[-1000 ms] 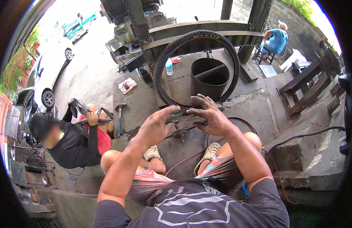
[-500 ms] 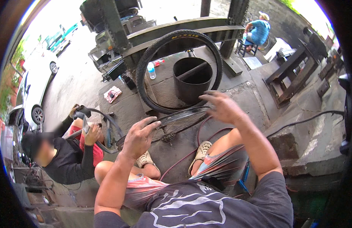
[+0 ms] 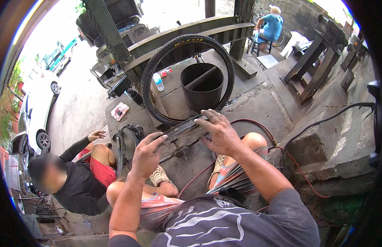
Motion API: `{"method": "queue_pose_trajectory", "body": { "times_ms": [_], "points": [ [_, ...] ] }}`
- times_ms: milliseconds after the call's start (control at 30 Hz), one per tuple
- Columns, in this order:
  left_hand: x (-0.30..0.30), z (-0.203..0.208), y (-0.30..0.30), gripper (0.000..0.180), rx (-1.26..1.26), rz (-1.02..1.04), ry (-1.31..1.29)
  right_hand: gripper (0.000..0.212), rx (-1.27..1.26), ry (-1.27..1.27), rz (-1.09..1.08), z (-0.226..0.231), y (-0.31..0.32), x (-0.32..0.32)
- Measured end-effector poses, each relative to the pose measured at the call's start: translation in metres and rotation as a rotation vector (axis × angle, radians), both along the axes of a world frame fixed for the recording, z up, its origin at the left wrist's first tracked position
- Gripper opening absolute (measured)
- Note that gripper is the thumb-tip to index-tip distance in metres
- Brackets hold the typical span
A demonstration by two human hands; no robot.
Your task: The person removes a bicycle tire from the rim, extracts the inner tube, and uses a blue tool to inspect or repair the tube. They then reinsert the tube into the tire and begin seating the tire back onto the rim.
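Left hand (image 3: 147, 155) and right hand (image 3: 221, 133) flanked spoked wheel (image 3: 182, 130); could not tell whether either pinched it. Tyre (image 3: 146, 86) stood beyond, dark bucket (image 3: 202, 97) showing through.

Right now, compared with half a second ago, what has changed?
The person's bare right hand moved left, closer to the bare left hand, at the dark spoked bicycle wheel. The co-worker's open hand let go of the black rubber tube; the co-worker's other hand is hidden. The camera view also shifted. The black knobbly tyre and dark cylindrical metal bucket stayed in place.
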State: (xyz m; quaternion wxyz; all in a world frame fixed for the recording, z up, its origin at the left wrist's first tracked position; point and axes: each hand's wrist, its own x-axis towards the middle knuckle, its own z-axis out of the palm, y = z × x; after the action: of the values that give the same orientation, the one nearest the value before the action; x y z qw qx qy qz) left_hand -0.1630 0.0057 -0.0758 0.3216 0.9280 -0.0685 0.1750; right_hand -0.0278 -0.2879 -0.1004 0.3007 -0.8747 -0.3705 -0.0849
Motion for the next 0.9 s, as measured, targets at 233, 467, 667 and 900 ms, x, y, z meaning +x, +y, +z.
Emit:
{"method": "queue_pose_trajectory", "body": {
  "times_ms": [233,467,667,900],
  "points": [
    [-0.023,-0.004,0.026,0.05,-0.078,0.23,0.244,0.037,0.169,0.162,-0.165,-0.036,-0.025,0.05],
    [-0.005,-0.055,0.097,0.049,0.255,0.384,0.292,0.034,-0.105,0.24,-0.367,-0.038,-0.01,0.116],
    [0.027,-0.041,0.095,0.042,0.289,0.305,0.403,0.036,-0.06,0.269,-0.452,-0.051,-0.021,0.123],
    [0.023,-0.061,0.107,0.042,0.279,0.321,0.376,0.04,-0.033,0.307,-0.44,-0.063,-0.034,0.131]
  ]
}}
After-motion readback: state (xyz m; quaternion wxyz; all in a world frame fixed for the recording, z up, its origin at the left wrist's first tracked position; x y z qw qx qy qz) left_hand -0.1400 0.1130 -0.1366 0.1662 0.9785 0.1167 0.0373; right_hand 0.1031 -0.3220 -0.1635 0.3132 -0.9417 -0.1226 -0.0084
